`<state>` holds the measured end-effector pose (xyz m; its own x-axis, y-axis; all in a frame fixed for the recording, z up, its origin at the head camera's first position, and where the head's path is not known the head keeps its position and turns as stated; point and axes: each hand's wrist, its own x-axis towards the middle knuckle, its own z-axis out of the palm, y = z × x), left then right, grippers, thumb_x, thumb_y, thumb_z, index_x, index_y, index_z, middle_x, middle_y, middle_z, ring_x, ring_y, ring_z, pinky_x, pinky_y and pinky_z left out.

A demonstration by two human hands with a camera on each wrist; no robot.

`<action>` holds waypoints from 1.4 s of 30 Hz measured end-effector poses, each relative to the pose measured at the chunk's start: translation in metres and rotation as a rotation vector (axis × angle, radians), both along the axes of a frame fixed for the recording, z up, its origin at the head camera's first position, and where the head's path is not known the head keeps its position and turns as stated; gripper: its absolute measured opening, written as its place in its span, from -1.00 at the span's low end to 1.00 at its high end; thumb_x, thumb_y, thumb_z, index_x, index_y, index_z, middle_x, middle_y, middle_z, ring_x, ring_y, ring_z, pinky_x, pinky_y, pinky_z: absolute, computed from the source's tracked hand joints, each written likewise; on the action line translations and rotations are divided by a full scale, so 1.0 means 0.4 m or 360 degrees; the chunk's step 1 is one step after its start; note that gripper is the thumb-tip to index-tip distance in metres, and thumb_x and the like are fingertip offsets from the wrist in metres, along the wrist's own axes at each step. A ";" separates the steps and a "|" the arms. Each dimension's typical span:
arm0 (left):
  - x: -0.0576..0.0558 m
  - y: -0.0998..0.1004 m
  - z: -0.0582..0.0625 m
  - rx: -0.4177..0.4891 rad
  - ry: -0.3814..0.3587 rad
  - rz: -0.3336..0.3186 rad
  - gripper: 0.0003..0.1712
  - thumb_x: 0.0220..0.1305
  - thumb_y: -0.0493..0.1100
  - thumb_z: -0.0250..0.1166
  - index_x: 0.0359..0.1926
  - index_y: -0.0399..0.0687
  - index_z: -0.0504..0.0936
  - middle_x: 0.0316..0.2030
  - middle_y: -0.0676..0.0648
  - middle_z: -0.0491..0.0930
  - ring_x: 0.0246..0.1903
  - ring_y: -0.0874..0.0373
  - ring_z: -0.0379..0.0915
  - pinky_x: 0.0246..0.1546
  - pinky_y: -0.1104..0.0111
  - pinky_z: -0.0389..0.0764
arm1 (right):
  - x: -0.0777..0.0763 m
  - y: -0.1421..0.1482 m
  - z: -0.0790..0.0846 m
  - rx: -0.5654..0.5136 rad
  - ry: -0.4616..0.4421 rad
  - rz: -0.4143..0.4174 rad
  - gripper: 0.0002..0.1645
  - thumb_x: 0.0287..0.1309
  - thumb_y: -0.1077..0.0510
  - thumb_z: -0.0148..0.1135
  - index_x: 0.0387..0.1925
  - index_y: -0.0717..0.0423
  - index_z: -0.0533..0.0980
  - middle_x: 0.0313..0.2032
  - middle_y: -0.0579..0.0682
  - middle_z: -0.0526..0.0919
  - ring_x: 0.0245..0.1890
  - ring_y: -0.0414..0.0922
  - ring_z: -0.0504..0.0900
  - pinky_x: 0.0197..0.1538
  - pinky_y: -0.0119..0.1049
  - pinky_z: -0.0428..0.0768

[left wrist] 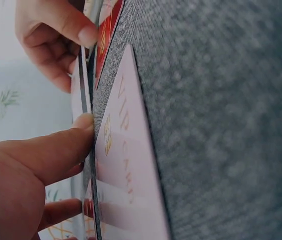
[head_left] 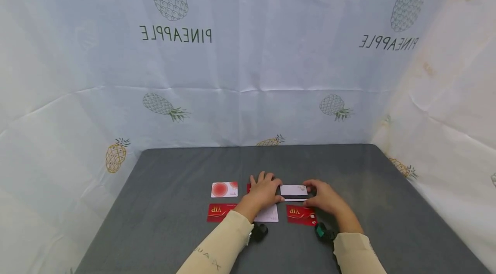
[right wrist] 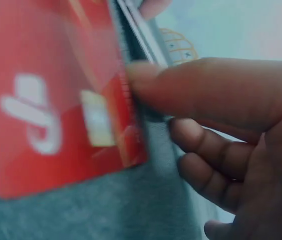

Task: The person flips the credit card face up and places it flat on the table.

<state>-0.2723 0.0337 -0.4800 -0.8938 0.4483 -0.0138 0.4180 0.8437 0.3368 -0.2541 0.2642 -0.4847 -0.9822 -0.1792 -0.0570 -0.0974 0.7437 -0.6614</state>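
Observation:
A white card with a dark stripe [head_left: 293, 190] lies between my hands on the grey table. My left hand [head_left: 262, 194] pinches its left end, thumb on the near edge. My right hand [head_left: 324, 197] holds the right end between thumb and fingers. Just below is a red VIP card [head_left: 300, 215], close to the right thumb in the right wrist view. A pale pink VIP card [left wrist: 126, 145] lies beneath the left wrist. Another red card [head_left: 248, 187] is mostly hidden behind the left hand.
To the left lie a white card with red circles [head_left: 220, 189] and a second red VIP card [head_left: 219, 211], partly covered by the left forearm. A white pineapple-print cloth [head_left: 240, 59] hangs behind the grey table [head_left: 174, 231] and along its sides.

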 end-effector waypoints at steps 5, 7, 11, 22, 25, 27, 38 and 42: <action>0.002 -0.007 -0.001 -0.0018 0.0023 -0.0025 -0.45 0.19 0.17 0.38 0.18 0.20 0.55 0.31 -0.09 0.36 0.44 -0.20 0.05 0.33 -0.35 0.01 | -0.002 -0.001 0.006 -0.0023 -0.0024 -0.0010 -0.35 -0.09 0.18 0.54 0.09 0.20 0.53 -0.20 -0.02 0.60 -0.20 -0.10 0.53 -0.09 -0.20 0.58; 0.004 -0.012 0.001 -0.0003 0.0019 -0.0030 -0.40 0.18 0.17 0.39 0.22 0.19 0.53 0.32 -0.09 0.35 0.45 -0.19 0.04 0.34 -0.34 0.00 | -0.003 0.000 0.007 0.0001 0.0009 0.0003 -0.36 -0.09 0.15 0.54 0.08 0.18 0.53 -0.19 -0.02 0.62 -0.18 -0.10 0.55 -0.05 -0.15 0.59; 0.009 -0.022 0.008 0.0094 0.0055 -0.0015 -0.35 0.12 0.18 0.43 0.22 0.17 0.51 0.31 -0.07 0.35 0.44 -0.13 0.05 0.34 -0.34 0.02 | -0.007 0.000 0.014 0.0015 0.0045 -0.0004 -0.35 -0.09 0.11 0.56 0.09 0.11 0.54 -0.11 0.00 0.64 -0.10 -0.05 0.57 0.07 0.01 0.58; 0.040 -0.040 0.000 0.0250 0.0221 0.0034 -0.38 0.03 0.19 0.48 0.11 0.17 0.56 0.22 -0.02 0.43 0.34 -0.03 0.18 0.31 -0.35 0.08 | 0.001 -0.041 0.025 0.0185 0.0232 0.0137 -0.31 -0.13 0.16 0.51 0.12 0.10 0.51 0.07 0.08 0.57 0.09 0.11 0.47 0.18 0.19 0.44; 0.051 -0.041 0.002 0.0275 0.0231 0.0042 -0.39 0.04 0.17 0.48 0.11 0.17 0.55 0.22 -0.02 0.43 0.34 -0.04 0.18 0.30 -0.36 0.09 | 0.010 -0.071 0.030 0.0265 0.0314 0.0206 -0.32 -0.13 0.13 0.50 0.13 0.07 0.53 0.08 0.09 0.56 0.13 0.16 0.44 0.19 0.24 0.39; 0.057 -0.042 0.003 0.0296 0.0236 0.0049 -0.39 0.05 0.16 0.48 0.12 0.16 0.54 0.22 -0.02 0.42 0.34 -0.04 0.18 0.29 -0.36 0.10 | 0.016 -0.091 0.034 0.0283 0.0361 0.0242 -0.34 -0.11 0.12 0.50 0.13 0.05 0.55 0.08 0.09 0.56 0.15 0.18 0.42 0.20 0.25 0.36; 0.064 -0.051 0.006 0.0390 0.0312 0.0001 -0.37 0.06 0.13 0.49 0.14 0.16 0.51 0.23 0.00 0.42 0.33 -0.02 0.21 0.26 -0.32 0.20 | 0.036 -0.137 0.047 0.0260 0.0525 0.0268 -0.36 -0.11 0.10 0.54 0.10 -0.03 0.58 0.13 0.05 0.50 0.16 0.15 0.37 0.13 0.20 0.45; 0.063 -0.056 0.014 0.0457 0.0265 -0.0027 -0.25 0.04 0.13 0.51 0.24 0.18 0.45 0.25 -0.01 0.40 0.34 -0.02 0.20 0.26 -0.28 0.23 | 0.033 -0.133 0.050 0.0213 0.0506 0.0239 -0.35 -0.09 0.09 0.55 0.12 -0.05 0.57 0.13 0.04 0.50 0.13 0.12 0.40 0.09 0.17 0.50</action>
